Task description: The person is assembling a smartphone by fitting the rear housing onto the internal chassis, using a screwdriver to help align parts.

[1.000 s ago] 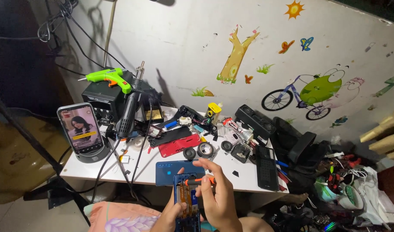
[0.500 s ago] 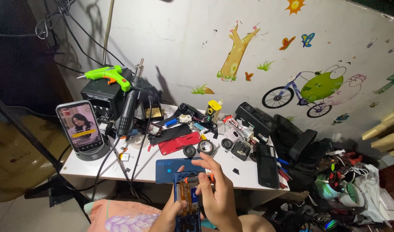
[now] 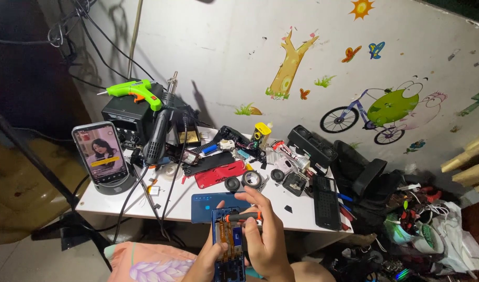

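free: bare table (image 3: 119, 201) front-left | blocked: tool clutter (image 3: 239, 156) behind

A white wall (image 3: 223, 57) stands behind a small white table (image 3: 145, 201). The wall has bright stickers: a yellow tree (image 3: 289, 62), a sun (image 3: 361, 8), butterflies (image 3: 376, 49) and a green bike (image 3: 378, 112). Dark wires (image 3: 77, 31) hang at the top left, where the room is dark. Light falls on the wall and makes shadows. A black stand leg (image 3: 35, 156) leans by the table. The floor (image 3: 25, 261) is grey.
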